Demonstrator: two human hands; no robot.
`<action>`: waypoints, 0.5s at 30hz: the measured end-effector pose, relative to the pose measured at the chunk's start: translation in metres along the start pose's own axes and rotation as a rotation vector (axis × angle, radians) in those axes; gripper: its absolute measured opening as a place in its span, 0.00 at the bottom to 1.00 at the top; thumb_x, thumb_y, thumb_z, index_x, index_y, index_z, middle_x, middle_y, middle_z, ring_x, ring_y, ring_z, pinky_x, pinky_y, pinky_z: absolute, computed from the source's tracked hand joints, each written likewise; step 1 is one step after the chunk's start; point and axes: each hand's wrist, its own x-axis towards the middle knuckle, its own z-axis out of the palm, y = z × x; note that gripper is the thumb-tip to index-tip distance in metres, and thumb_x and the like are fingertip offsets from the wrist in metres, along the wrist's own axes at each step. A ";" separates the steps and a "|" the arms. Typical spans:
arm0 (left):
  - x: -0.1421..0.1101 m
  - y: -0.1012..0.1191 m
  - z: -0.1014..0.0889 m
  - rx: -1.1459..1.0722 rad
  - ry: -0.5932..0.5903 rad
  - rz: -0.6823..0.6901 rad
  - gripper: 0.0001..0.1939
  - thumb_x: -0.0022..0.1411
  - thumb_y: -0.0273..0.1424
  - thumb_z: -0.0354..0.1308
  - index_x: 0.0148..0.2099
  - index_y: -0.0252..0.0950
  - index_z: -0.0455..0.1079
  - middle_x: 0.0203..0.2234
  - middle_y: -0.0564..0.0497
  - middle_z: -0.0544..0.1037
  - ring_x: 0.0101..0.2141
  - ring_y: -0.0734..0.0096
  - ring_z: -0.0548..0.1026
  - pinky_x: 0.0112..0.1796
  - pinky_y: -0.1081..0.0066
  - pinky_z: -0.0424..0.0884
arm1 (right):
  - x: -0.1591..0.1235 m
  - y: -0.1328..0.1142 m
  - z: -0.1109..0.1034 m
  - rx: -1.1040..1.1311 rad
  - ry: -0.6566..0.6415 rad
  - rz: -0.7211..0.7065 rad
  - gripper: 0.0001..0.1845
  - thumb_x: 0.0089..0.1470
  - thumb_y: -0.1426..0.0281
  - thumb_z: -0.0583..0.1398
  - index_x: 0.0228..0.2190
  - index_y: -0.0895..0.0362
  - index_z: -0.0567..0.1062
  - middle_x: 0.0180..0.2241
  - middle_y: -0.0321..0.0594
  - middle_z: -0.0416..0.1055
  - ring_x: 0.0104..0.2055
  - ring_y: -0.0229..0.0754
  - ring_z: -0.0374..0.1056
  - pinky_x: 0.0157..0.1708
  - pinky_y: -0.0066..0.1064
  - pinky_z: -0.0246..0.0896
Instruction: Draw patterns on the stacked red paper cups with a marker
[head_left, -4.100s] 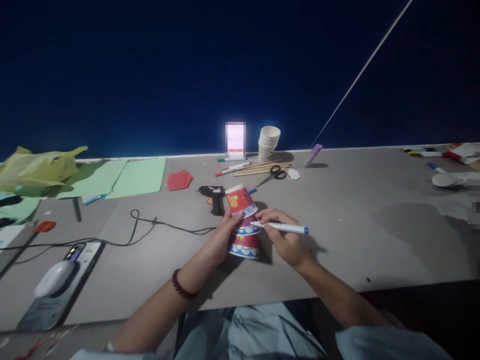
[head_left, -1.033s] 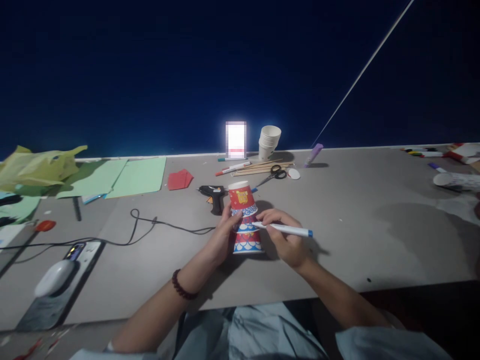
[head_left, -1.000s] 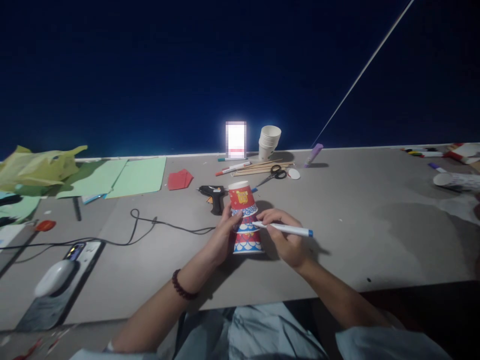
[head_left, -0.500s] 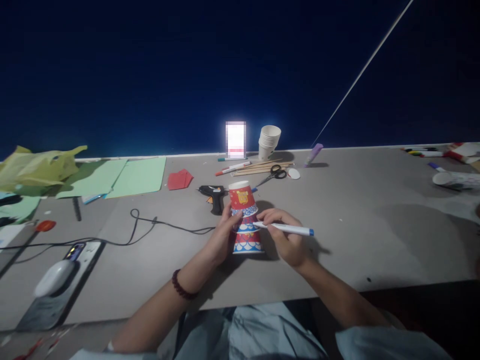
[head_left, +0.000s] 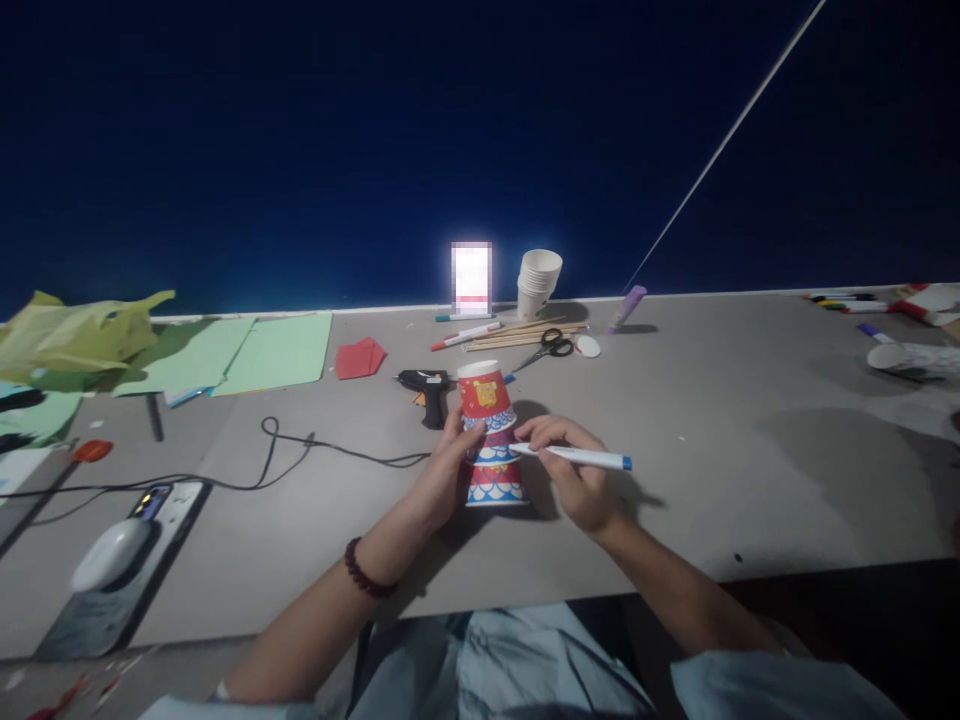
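Steadying the stack of decorated cups (head_left: 486, 395) above the near part of the counter (head_left: 675, 510), the left hand (head_left: 439, 480) is wrapping its grip around the middle of the stack, its thumb lying across the front. Whether the bottom rim is touching the counter cannot be told. The right hand (head_left: 581, 495) is pinching a white marker (head_left: 589, 457) between thumb and fingers, its blue end pointing away from the cups and its tip meeting the right side of the middle cup. The step in hand is apparently marking that cup's patterned band — red above, blue and white scallops below — though the exact line being drawn is too small to read. Any further stroke would be calling for a light, controlled tip and a firm left hold, since the stacked cups could be shifting against one another under sideways pressure. Behind the stack, a black glue gun (head_left: 431, 390) is lying with its cord (head_left: 330, 452) trailing left, while scissors (head_left: 556, 343) and wooden sticks (head_left: 517, 338) are resting farther back — near them, a stack of white cups (head_left: 536, 285) is standing by the wall (head_left: 300, 150).
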 end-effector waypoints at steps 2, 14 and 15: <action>0.000 0.000 0.000 -0.002 -0.009 0.010 0.24 0.59 0.36 0.66 0.56 0.42 0.66 0.44 0.48 0.81 0.43 0.63 0.80 0.45 0.64 0.74 | 0.000 -0.001 0.000 0.013 0.001 0.009 0.07 0.57 0.72 0.59 0.28 0.53 0.76 0.33 0.42 0.78 0.38 0.46 0.75 0.39 0.39 0.71; 0.002 -0.003 -0.003 -0.005 0.008 0.001 0.28 0.59 0.36 0.67 0.59 0.42 0.64 0.44 0.49 0.81 0.42 0.64 0.79 0.43 0.65 0.74 | 0.000 0.003 0.001 -0.008 0.021 -0.007 0.07 0.54 0.76 0.59 0.27 0.54 0.75 0.33 0.41 0.78 0.37 0.44 0.75 0.38 0.36 0.70; 0.002 -0.003 -0.004 -0.007 0.007 0.004 0.27 0.59 0.36 0.67 0.59 0.42 0.65 0.44 0.49 0.81 0.42 0.64 0.79 0.43 0.65 0.74 | 0.000 0.002 0.001 -0.005 0.025 0.001 0.07 0.53 0.76 0.59 0.27 0.54 0.75 0.33 0.41 0.78 0.37 0.44 0.75 0.38 0.36 0.70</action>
